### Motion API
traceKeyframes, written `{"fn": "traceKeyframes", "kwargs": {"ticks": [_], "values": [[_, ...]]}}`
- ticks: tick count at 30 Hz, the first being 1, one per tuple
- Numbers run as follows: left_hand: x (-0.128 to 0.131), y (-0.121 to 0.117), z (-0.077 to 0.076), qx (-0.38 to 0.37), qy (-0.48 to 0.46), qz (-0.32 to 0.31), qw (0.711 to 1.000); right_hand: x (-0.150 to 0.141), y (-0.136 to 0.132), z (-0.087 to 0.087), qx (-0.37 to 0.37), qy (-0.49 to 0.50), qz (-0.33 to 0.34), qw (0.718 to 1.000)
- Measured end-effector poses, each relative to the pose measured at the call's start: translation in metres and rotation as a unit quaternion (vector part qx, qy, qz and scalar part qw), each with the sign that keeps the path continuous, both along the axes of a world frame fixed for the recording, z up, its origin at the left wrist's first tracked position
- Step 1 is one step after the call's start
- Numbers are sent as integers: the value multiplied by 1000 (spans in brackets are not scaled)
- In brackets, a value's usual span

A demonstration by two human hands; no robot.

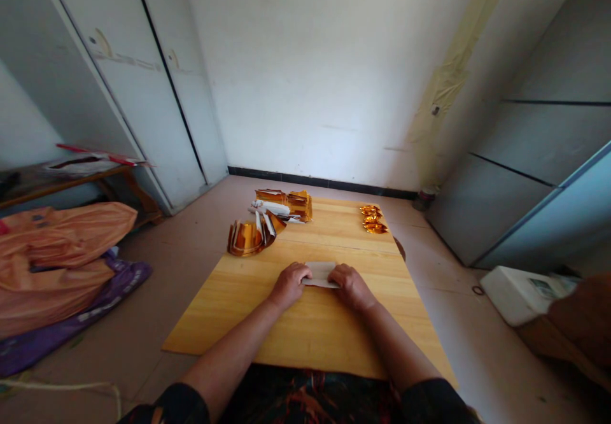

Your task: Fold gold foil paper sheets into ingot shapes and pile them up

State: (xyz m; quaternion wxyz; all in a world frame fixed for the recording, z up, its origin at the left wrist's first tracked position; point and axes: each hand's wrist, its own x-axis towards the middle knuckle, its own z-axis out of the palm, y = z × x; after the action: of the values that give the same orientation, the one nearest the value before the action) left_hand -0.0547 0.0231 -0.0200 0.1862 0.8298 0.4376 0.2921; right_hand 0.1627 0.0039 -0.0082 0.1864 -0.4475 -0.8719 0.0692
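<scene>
Left hand (289, 284) & right hand (352, 286), fingers mostly curled, hold opp. ends of a pale paper strip (319, 274), long axis left-to-right btwn them, equally close to both, over the table's (305, 341) near half.

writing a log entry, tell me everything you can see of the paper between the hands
The paper looks pale grey-white, thin and roughly rectangular, wider than deep. It lies low over the table, near its middle, with its long sides running left to right. The left hand grips one end, the right hand the other, hiding both ends. Whether it is folded is unclear.
</scene>
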Motion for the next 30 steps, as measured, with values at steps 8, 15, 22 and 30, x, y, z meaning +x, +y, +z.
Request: {"fn": "traceKeyframes", "kwargs": {"ticks": [8,15,22,30], "values": [[-9,-8,4,71,65,-69,993,0,-15,6,9,-35,9,999],[-9,-21,9,113,147,-71,980,4,-19,5,16,-58,-3,998],[4,-40,16,130,194,-11,972,-16,-22,16,16,-106,-26,994],[12,-48,27,105,226,19,968,-8,-27,16,4,-134,-73,988]]}}
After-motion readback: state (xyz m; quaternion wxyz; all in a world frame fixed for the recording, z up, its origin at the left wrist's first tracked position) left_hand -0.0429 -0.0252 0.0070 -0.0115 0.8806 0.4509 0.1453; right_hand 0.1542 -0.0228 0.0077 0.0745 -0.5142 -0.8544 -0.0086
